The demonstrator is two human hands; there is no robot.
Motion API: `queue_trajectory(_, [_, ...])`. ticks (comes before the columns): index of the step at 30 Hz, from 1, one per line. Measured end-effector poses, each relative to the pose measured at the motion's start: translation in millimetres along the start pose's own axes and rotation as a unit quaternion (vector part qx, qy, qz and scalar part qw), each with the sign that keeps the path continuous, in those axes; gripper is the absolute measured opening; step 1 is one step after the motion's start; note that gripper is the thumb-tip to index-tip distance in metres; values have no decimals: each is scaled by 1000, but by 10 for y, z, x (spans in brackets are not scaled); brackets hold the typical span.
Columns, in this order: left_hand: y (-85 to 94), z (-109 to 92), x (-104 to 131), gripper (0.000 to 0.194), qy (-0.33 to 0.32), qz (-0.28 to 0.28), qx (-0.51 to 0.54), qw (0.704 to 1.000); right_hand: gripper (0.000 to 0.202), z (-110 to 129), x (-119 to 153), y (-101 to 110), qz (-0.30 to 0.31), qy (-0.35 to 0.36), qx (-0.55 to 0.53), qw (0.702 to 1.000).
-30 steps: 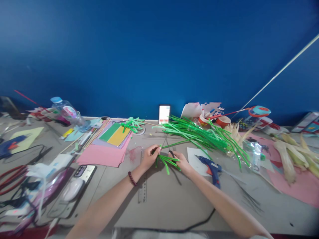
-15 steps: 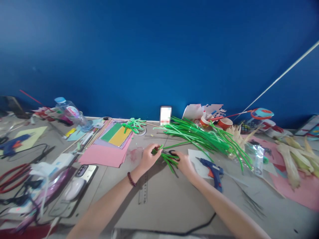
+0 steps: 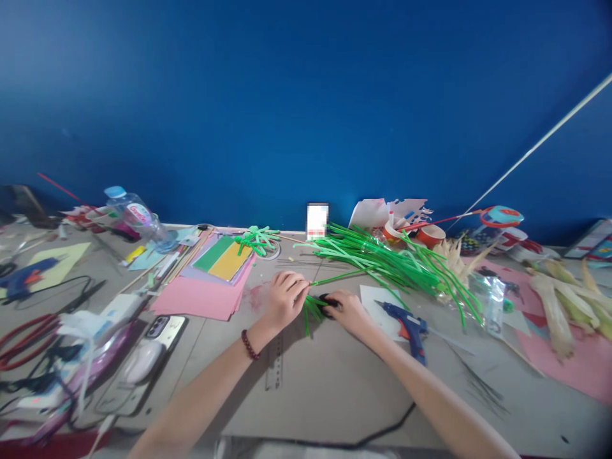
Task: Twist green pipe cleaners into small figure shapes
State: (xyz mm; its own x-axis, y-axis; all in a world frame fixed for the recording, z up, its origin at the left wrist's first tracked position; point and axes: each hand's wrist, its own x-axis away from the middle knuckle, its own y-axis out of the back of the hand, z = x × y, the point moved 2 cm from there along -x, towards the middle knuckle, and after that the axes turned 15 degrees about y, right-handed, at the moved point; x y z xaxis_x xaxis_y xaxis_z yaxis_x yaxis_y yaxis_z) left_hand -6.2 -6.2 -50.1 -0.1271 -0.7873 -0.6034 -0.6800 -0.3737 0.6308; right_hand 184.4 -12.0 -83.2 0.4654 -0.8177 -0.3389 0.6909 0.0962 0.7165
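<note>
My left hand [image 3: 287, 298], a beaded bracelet on its wrist, is closed with its back turned up. Its fingertips pinch the end of a long green pipe cleaner [image 3: 337, 278], which runs off right towards the heap. My right hand [image 3: 348, 309] is closed round the black handles of a pair of scissors [image 3: 327, 305]; the blades are mostly hidden. Between and below the hands, several short green pipe cleaner pieces [image 3: 310, 313] fan out just above or on the table. Whether either hand touches them, I cannot tell.
Behind and right lies a heap of green pipe cleaners [image 3: 392, 261]. A blue glue gun [image 3: 408, 325] rests on white paper at right. To the left are pink sheets [image 3: 196, 298] and a phone [image 3: 167, 331]; a clear ruler [image 3: 274, 370] lies in front.
My left hand has rolled over, so its back now faces up. My right hand and the scissors have shifted slightly left, and the short green pieces point more downward.
</note>
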Motion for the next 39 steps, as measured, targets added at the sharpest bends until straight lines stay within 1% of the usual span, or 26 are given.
queue_trajectory(2, [-5,-29,17,15,-15,9,-7,1000,22,9,-9,14,-20,-8,-1,1000])
queue_trajectory(4, [-15,-50,33,14,-25,17,-7,1000,26,43,-8,40,-63,-18,-19,998])
queue_trajectory(7, [-31,-71,47,13,-32,26,-6,999,32,148,3,85,-127,0,-98,987])
queue_trajectory(10, [-37,-101,48,12,-39,26,0,999,35,252,7,106,-153,26,-182,971])
queue_trajectory(12, [-39,-133,48,12,-53,27,3,998,29,277,1,100,-163,23,-212,963])
queue_trajectory(14, [-44,-162,50,11,-66,31,0,997,23,261,-12,78,-164,4,-244,956])
queue_trajectory(16, [-51,-175,53,10,-63,33,-4,997,22,221,-26,54,-167,-19,-269,948])
queue_trajectory(19, [-65,-166,60,9,-53,51,11,997,25,171,-44,29,-153,-23,-253,955])
queue_trajectory(21, [-73,-151,68,10,-54,70,43,995,21,153,-52,21,-143,-19,-241,960])
queue_trajectory(22, [-75,-140,70,11,-48,75,63,994,19,144,-55,20,-149,-26,-246,957])
queue_trajectory(24, [-80,-110,71,15,-24,72,104,992,18,124,-62,23,-173,-46,-272,946])
queue_trajectory(26, [-96,-79,68,16,8,72,140,987,20,103,-72,15,-183,-62,-298,935])
queue_trajectory(28, [-128,-56,63,16,37,91,166,981,23,83,-81,-9,-168,-65,-313,933])
queue_trajectory(30, [-157,-35,55,16,72,114,182,974,24,70,-82,-38,-147,-52,-296,943])
queue_trajectory(32, [-164,3,39,18,121,115,199,966,21,77,-76,-53,-132,-26,-236,963])
queue_trajectory(35, [-136,130,-1,22,218,78,232,945,15,143,-54,-44,-122,5,-110,986])
queue_trajectory(37, [-114,255,-28,21,288,35,242,926,13,220,-33,-39,-99,21,-32,994])
queue_trajectory(38, [-110,317,-39,21,312,18,247,917,14,259,-21,-43,-84,30,2,996])
queue_trajectory(39, [-116,371,-49,20,329,15,252,910,16,292,-9,-51,-71,37,31,996])
